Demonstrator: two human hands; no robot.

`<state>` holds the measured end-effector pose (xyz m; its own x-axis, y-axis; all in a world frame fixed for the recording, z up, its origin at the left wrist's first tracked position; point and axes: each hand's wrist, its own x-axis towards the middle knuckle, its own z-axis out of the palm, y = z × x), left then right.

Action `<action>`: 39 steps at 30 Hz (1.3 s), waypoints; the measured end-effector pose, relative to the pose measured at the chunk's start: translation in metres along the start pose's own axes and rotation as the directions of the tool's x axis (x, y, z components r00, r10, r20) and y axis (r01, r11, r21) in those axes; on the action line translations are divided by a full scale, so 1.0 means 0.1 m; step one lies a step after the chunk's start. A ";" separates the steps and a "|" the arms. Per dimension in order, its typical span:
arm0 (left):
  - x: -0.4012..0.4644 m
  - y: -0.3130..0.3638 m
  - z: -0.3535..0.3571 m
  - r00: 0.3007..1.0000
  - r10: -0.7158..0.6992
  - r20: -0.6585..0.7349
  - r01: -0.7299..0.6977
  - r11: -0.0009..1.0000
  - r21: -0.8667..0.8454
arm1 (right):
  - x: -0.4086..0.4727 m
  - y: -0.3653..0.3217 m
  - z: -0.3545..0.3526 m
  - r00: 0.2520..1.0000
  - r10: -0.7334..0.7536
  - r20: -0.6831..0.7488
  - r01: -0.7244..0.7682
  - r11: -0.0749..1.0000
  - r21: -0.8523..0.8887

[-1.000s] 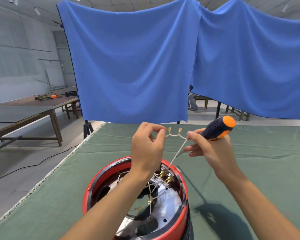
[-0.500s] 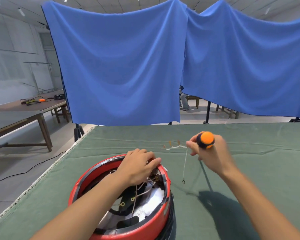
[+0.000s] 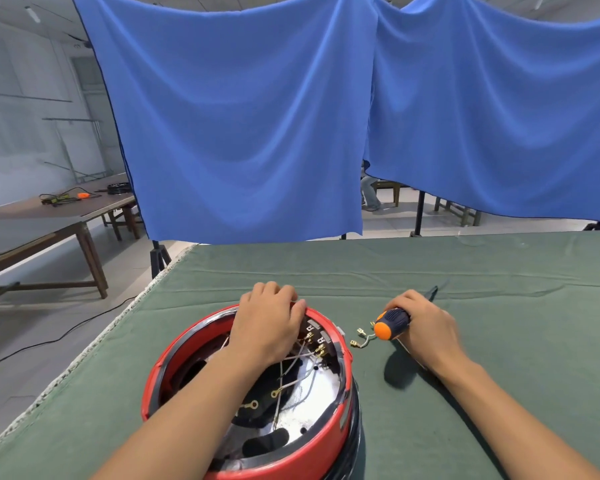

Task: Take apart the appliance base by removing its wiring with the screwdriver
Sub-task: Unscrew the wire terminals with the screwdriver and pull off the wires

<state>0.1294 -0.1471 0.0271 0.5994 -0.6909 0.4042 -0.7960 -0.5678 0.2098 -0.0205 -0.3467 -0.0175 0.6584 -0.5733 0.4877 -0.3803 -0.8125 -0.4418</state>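
The round red appliance base (image 3: 326, 431) lies upside down on the green cloth, its inside full of white wires (image 3: 291, 382) with brass terminals. My left hand (image 3: 269, 323) rests on the base's far rim, fingers curled over the edge near the terminal block. My right hand (image 3: 425, 327) grips the screwdriver (image 3: 390, 323), whose dark and orange handle points toward me, low over the cloth right of the base. A loose wire (image 3: 362, 339) with brass connectors lies on the cloth between the base and the screwdriver.
The green-covered table (image 3: 499, 306) stretches back and right. Blue cloths (image 3: 243, 133) hang behind it. A wooden table (image 3: 49, 216) with tools stands far left, and the table's left edge drops to the floor.
The detached wire, held up between both hands earlier, now lies on the cloth. My left hand dropped onto the base rim; my right hand lowered with the screwdriver.
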 end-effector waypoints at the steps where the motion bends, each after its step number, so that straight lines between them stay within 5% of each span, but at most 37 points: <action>1: 0.00 -0.02 0.00 0.999 -0.053 -0.001 0.053 0.998 0.039 | 0.00 -0.01 0.00 1.000 -0.005 -0.023 0.005 1.000 0.026; 7: 0.02 -0.09 -0.08 0.974 -0.061 0.219 0.037 0.993 0.115 | 0.01 -0.39 -0.15 0.957 0.072 -0.282 0.023 0.947 0.321; 10: 0.06 -0.13 -0.15 0.926 -0.101 0.365 0.063 0.991 0.115 | -0.03 -0.72 -0.30 0.955 0.142 -0.260 0.044 0.801 0.598; 14: 0.00 -0.16 -0.16 0.930 -0.116 0.348 0.061 0.984 0.166 | -0.11 -1.08 -0.50 0.941 0.200 -0.272 0.104 0.595 0.797; 30: -0.02 -0.13 -0.15 0.969 -0.219 0.114 0.229 0.970 -0.086 | -0.10 -1.37 -0.72 0.897 0.242 -0.370 0.270 0.362 0.892; 39: 0.06 -0.17 -0.25 0.947 -0.311 0.085 0.319 0.870 -0.375 | -0.10 -1.51 -0.58 0.922 0.219 -0.320 0.217 0.393 0.894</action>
<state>0.1445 -0.1309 0.0481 0.8219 -0.5158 0.2419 -0.5331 -0.5468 0.6456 -0.0072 -0.2237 0.0878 0.3157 -0.7404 0.5934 0.5739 -0.3490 -0.7408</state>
